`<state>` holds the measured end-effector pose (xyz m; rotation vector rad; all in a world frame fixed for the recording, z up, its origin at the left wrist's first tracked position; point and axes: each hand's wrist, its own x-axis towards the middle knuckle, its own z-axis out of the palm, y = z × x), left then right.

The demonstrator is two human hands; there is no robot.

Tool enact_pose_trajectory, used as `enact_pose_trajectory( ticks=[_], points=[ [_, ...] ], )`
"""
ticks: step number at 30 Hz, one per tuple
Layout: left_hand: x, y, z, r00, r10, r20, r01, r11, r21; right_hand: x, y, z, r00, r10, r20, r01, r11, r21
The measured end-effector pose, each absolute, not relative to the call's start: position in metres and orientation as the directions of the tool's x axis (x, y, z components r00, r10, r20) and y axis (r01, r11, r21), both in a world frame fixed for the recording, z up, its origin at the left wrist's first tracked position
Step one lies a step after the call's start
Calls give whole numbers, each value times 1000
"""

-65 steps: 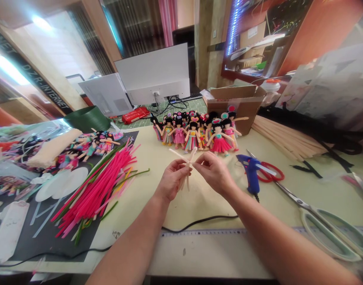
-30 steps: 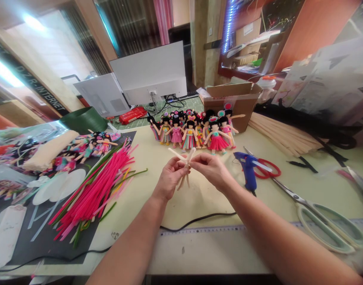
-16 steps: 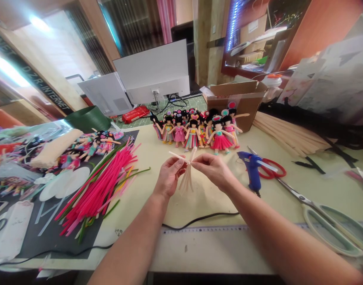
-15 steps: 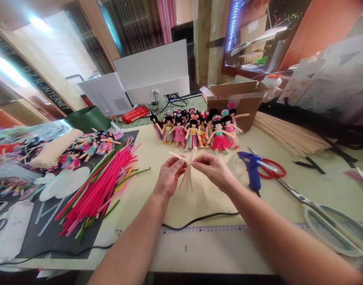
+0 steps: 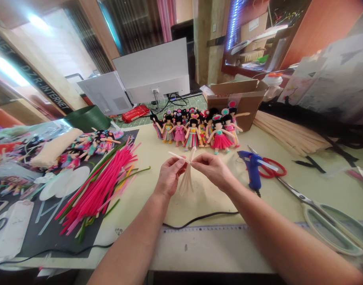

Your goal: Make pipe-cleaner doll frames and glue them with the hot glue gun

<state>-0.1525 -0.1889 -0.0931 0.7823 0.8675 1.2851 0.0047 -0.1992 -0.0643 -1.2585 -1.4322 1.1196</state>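
Cream pipe cleaners are gathered in a small bundle, held above the table between my two hands. Their lower ends fan out downward, a short end sticks up, and one piece points out to the left. My left hand is closed on the bundle's left side, thumb and fingers pinching near the crossing. From the other side my right hand pinches the bundle at the same crossing with thumb and forefinger. The fingertips hide how the pieces join. Just beyond my hands stand several pipe-cleaner dolls in colourful skirts.
Pink and green pipe cleaners lie in a pile at left. On the right are a blue glue gun, red-handled scissors and large shears. A cardboard box stands behind the dolls. A black cable crosses in front.
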Motion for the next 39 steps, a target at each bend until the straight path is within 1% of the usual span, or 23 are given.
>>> enact_pose_trajectory(
  ticks=[9,18,30,39],
  points=[
    [-152,-192,-90,83,991,-101,-460,128,879,5,-198,-67,-85,994,64,172,78,-982],
    [-152,-191,-93,44,992,-116,-424,123,897,3,-198,-68,-82,994,76,190,90,-978],
    [-151,-192,-92,36,992,-119,-385,123,915,4,-198,-68,-79,995,56,199,70,-977],
    [-149,-191,-93,-18,995,-102,-366,88,927,3,-198,-68,-83,994,67,195,82,-977]
  ],
)
